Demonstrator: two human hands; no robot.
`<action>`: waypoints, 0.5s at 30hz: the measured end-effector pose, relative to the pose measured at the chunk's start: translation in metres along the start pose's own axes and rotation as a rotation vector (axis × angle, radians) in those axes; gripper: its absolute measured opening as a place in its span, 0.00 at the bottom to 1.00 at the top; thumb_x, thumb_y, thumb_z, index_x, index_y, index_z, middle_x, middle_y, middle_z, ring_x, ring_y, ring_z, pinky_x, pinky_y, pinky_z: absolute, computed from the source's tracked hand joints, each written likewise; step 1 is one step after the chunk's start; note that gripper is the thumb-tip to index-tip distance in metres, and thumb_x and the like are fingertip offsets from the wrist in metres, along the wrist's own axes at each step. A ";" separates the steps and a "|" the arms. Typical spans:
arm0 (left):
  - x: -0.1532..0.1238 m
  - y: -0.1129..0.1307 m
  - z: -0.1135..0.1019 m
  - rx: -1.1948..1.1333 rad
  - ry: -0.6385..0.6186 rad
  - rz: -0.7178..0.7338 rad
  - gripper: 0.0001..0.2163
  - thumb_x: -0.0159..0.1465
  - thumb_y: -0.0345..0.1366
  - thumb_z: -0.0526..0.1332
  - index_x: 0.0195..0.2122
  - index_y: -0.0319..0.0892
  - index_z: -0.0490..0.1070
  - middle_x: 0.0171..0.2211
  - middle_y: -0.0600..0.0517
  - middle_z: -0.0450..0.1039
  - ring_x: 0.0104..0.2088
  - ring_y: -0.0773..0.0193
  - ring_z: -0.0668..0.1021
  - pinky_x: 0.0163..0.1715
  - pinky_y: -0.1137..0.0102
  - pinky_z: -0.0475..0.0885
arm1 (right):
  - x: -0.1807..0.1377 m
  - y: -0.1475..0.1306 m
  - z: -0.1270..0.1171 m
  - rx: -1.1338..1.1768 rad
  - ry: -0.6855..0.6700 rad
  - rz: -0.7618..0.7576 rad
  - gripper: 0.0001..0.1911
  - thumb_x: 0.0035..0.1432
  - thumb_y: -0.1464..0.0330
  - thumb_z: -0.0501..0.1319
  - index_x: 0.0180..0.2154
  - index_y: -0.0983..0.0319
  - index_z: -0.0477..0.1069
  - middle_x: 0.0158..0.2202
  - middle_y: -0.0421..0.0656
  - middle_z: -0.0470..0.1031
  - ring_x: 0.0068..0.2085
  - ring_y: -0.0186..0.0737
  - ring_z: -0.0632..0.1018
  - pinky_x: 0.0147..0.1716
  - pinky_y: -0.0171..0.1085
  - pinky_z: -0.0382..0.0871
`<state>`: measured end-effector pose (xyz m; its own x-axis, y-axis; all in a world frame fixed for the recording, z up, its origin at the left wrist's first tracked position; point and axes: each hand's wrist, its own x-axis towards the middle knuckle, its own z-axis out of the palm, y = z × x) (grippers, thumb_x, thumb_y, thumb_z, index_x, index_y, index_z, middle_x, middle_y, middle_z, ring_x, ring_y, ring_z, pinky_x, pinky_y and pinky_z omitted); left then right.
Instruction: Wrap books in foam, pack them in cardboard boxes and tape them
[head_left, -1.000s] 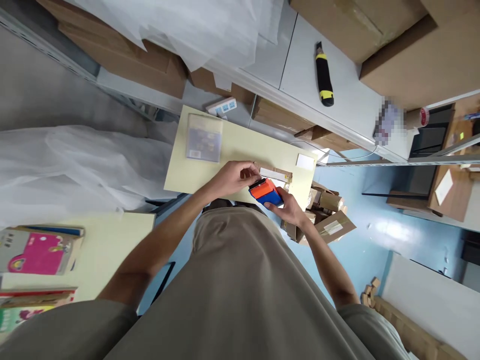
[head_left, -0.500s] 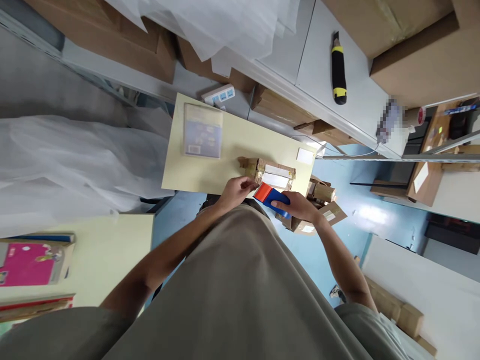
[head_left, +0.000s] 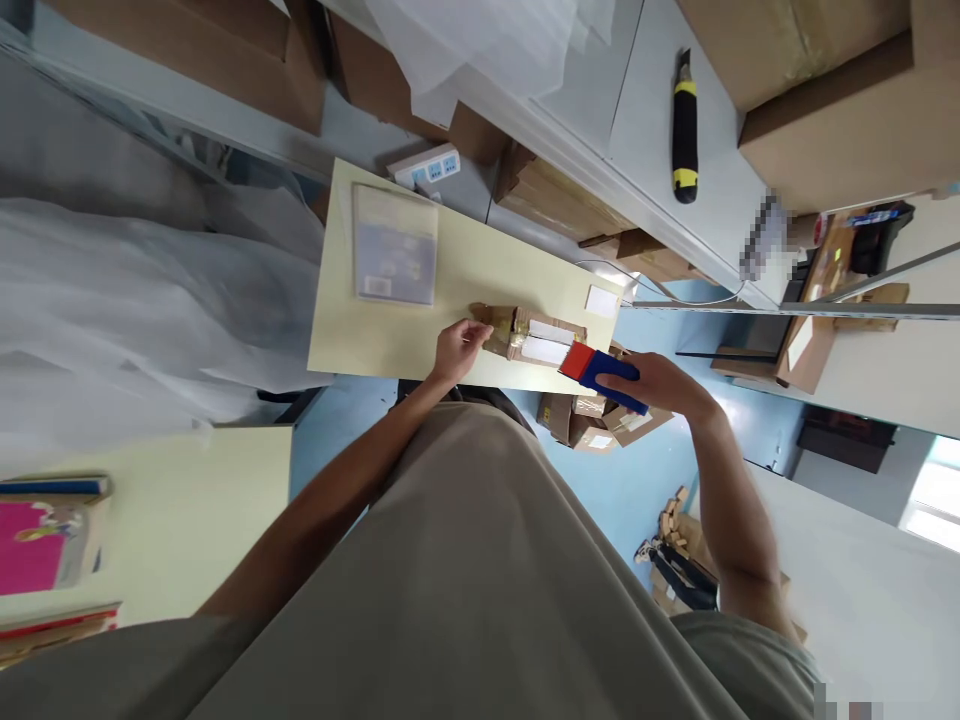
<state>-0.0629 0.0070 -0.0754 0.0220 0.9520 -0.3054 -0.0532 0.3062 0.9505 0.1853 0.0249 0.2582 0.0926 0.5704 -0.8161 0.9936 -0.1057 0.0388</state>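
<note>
A small cardboard box (head_left: 517, 332) with white labels lies on the pale yellow table (head_left: 465, 245). My left hand (head_left: 454, 350) is at the box's left end, its thumb and fingers pinched together; what they hold, if anything, is too small to make out. My right hand (head_left: 660, 382) is wrapped round a blue tape dispenser (head_left: 611, 378) with a red front part. The dispenser's red end is near the box's lower right corner. No tape strip between the two hands can be made out.
A plastic-wrapped flat pack (head_left: 395, 245) and a white card (head_left: 601, 301) lie on the table. A power strip (head_left: 427, 168) sits behind it. On the grey shelf above rests a utility knife (head_left: 685, 130). Opened cartons (head_left: 585, 425) stand on the floor at right.
My hands have moved apart. The right hand has carried the tape dispenser to the right, while the left has shifted left and up to the box's left end. The view has tilted slightly.
</note>
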 end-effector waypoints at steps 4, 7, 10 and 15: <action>0.014 -0.018 0.025 0.047 0.055 -0.001 0.14 0.72 0.51 0.67 0.37 0.45 0.78 0.37 0.48 0.87 0.37 0.57 0.85 0.44 0.65 0.79 | 0.005 -0.032 -0.009 -0.034 0.069 0.069 0.36 0.68 0.32 0.60 0.33 0.58 0.76 0.32 0.47 0.83 0.34 0.46 0.82 0.35 0.41 0.68; 0.018 -0.029 0.043 0.119 0.075 0.001 0.12 0.74 0.48 0.67 0.38 0.45 0.78 0.38 0.47 0.86 0.38 0.56 0.85 0.44 0.64 0.78 | 0.011 -0.053 -0.012 -0.087 0.108 0.079 0.35 0.68 0.33 0.60 0.34 0.58 0.76 0.33 0.48 0.83 0.35 0.47 0.82 0.34 0.41 0.66; 0.018 -0.039 0.057 0.174 0.097 0.005 0.10 0.75 0.44 0.66 0.40 0.45 0.77 0.39 0.45 0.86 0.40 0.53 0.85 0.46 0.62 0.78 | 0.018 -0.065 -0.012 -0.153 0.124 0.086 0.34 0.70 0.34 0.61 0.35 0.58 0.77 0.34 0.49 0.84 0.37 0.49 0.83 0.33 0.41 0.65; 0.019 -0.052 0.073 0.206 0.142 0.021 0.07 0.77 0.42 0.64 0.43 0.46 0.76 0.43 0.43 0.84 0.45 0.50 0.85 0.50 0.58 0.78 | 0.025 -0.071 -0.009 -0.231 0.129 0.085 0.34 0.72 0.35 0.60 0.37 0.59 0.78 0.36 0.51 0.84 0.39 0.51 0.84 0.34 0.42 0.65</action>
<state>0.0130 0.0084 -0.1269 -0.1183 0.9538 -0.2763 0.1524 0.2924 0.9441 0.1175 0.0539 0.2398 0.1687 0.6682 -0.7246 0.9690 0.0222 0.2461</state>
